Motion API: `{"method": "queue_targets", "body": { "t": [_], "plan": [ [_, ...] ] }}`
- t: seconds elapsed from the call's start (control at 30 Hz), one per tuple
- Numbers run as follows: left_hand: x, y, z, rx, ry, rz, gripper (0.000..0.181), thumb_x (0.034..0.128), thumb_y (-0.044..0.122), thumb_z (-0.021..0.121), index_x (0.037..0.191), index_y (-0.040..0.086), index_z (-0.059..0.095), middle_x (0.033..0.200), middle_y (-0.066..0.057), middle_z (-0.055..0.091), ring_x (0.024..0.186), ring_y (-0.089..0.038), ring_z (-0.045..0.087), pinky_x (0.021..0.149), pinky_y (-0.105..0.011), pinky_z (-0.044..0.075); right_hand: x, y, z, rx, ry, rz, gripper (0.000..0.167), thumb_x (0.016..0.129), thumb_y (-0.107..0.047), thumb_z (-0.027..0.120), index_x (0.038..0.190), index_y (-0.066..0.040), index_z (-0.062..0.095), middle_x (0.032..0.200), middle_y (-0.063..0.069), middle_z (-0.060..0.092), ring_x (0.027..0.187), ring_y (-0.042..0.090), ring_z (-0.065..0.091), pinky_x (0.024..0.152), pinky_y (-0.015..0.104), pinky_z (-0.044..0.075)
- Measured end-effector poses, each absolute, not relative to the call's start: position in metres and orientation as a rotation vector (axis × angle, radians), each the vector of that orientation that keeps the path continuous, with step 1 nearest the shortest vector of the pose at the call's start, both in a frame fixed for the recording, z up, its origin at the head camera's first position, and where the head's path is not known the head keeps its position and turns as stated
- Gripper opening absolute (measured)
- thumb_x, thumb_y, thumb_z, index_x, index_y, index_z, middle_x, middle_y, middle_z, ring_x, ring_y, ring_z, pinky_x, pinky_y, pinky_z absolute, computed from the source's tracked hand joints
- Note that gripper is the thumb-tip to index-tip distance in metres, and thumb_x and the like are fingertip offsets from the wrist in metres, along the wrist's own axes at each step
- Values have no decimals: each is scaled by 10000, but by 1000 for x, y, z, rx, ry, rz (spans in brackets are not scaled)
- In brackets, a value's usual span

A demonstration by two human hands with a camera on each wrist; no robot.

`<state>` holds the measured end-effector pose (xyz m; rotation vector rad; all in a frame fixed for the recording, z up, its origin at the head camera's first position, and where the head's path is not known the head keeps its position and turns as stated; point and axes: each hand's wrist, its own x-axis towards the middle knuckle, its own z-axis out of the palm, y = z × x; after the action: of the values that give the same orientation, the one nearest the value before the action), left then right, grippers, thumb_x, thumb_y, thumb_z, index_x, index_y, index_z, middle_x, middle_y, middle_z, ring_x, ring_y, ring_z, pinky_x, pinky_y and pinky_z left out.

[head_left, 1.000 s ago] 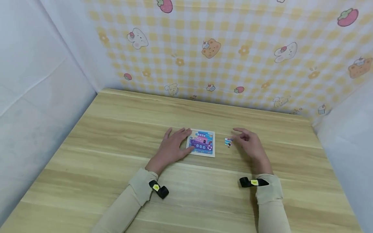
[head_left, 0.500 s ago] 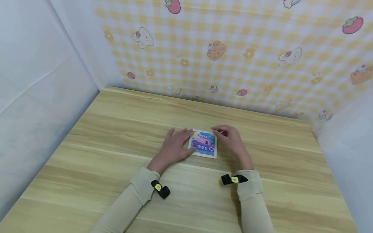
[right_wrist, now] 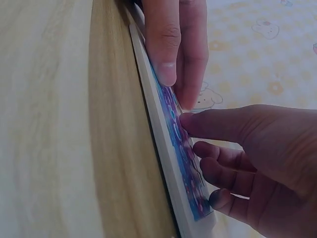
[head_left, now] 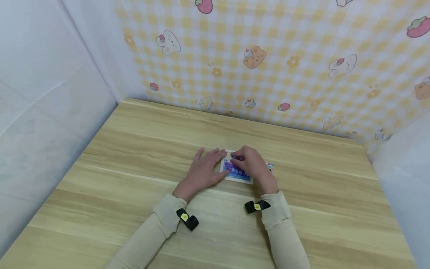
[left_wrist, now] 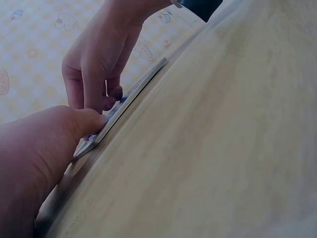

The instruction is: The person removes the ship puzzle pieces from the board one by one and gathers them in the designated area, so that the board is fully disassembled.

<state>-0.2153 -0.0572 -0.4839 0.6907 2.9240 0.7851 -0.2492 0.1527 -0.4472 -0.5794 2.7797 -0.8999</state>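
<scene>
Our picture puzzle (head_left: 239,172) is lying under our left hand (head_left: 203,170) at nine o'clock, fingers spread, and right hand (head_left: 253,163) at one, fingers bent; whether pinching, we cannot tell. Lopsided pressing could be skidding it; careless withdrawing could be knocking the printed piece (head_left: 270,166) at three.

Puzzle (head_left: 236,172) on the table (head_left: 218,228), left hand (head_left: 203,170) at its nine o'clock, right hand (head_left: 252,161) over two, piece (head_left: 270,165) out at three, curtain (head_left: 228,56) beyond twelve.

Tabletop (head_left: 215,235): smooth, wood-grained; picture board (right_wrist: 166,148): smooth, pale wood-like edge; sleeves (head_left: 285,233): matt cloth; checked backdrop (head_left: 231,56): matt fabric.
</scene>
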Motion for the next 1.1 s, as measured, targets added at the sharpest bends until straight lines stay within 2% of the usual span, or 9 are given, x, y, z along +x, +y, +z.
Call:
{"method": "queue_targets", "body": {
  "t": [0.2, 0.47, 0.63, 0.73, 0.93, 1.1],
  "plan": [
    [-216, -58, -481, 707, 2925, 801, 706, 992, 553, 609, 1573, 179, 463, 1620, 33, 427, 1530, -219, 327, 1269, -549, 0, -252, 153, -448, -503, 2757, -935, 262, 988, -187, 725, 1203, -43, 767, 1076, 113, 673, 901, 244, 604, 832, 405, 547],
    [-216, -57, -481, 717, 2946, 787, 696, 989, 547, 621, 1561, 175, 482, 1605, 11, 451, 1524, -219, 340, 1269, -559, 22, -253, 153, -450, -439, 2705, -1057, 197, 979, -143, 728, 1150, -46, 747, 1098, 125, 555, 910, 253, 499, 778, 361, 466],
    [-216, -57, -483, 709, 2937, 780, 698, 987, 546, 624, 1560, 174, 482, 1608, 10, 446, 1526, -221, 336, 1268, -561, 16, -252, 153, -451, -448, 2716, -1079, 181, 972, -140, 738, 1129, -50, 749, 1154, 134, 571, 921, 252, 508, 809, 371, 471],
    [-216, -58, -482, 703, 2928, 785, 699, 987, 545, 627, 1561, 174, 481, 1609, 10, 446, 1528, -221, 332, 1268, -560, 10, -252, 154, -451, -481, 2733, -1065, 184, 979, -125, 724, 1147, -56, 750, 1124, 127, 607, 891, 244, 518, 786, 363, 471],
    [-217, -59, -483, 691, 2916, 770, 706, 990, 554, 614, 1572, 184, 463, 1622, 28, 422, 1536, -209, 312, 1270, -541, -10, -252, 158, -449, -417, 2721, -1104, 294, 996, -121, 703, 1271, -18, 679, 1058, 122, 607, 850, 235, 517, 717, 330, 464],
    [-219, -59, -483, 696, 2915, 770, 706, 990, 558, 612, 1572, 188, 464, 1628, 37, 411, 1536, -209, 313, 1271, -537, -17, -253, 161, -447, -394, 2727, -1101, 240, 988, -155, 724, 1196, -36, 713, 1027, 105, 620, 859, 234, 523, 712, 320, 462]
  ]
}}
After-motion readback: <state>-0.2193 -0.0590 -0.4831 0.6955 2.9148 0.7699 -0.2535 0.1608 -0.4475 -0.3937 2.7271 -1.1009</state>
